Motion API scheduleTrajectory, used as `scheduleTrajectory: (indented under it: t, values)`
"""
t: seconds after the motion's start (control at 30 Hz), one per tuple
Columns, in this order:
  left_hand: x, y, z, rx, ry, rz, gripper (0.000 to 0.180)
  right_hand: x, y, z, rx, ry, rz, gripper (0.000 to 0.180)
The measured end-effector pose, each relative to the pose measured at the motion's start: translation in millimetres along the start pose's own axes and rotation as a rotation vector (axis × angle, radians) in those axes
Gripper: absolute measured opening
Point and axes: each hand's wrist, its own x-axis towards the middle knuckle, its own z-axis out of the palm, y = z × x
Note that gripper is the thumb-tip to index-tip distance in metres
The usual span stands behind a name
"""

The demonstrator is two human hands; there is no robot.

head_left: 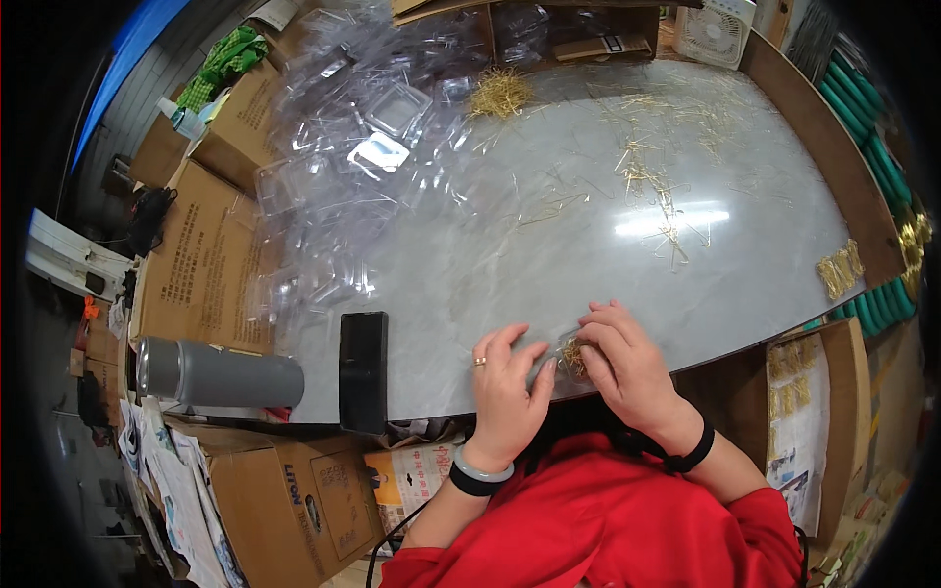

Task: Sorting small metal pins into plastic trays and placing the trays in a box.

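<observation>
Both my left hand and right hand pinch a clear plastic case of gold pins at the table's near edge; slick plastic could slip, likely spilling pins floorward.

gold pins mostly hidden between hands, far fan cut off

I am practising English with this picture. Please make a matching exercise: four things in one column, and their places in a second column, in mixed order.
Things:
1. grey flask
2. black phone
3. clear plastic trays
4. small white fan

Places:
A. far right end of the table
B. heaped on the far left of the table
C. lying on its side on a cardboard box
D. flat at the near table edge, left of the left hand

Pairs: 1-C, 2-D, 3-B, 4-A
</observation>
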Motion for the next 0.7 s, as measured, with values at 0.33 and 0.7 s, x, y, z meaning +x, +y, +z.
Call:
scheduleTrajectory:
  t: [0.33,0.7]
  values:
    - [9,8,-12,-0.042,-0.046,-0.081,0.008,1,3,0,-0.099,0.0,-0.071,0.017]
    - [3,18,-15,-0.125,-0.208,-0.161,0.011,-1,5,2,-0.118,0.01,-0.083,0.017]
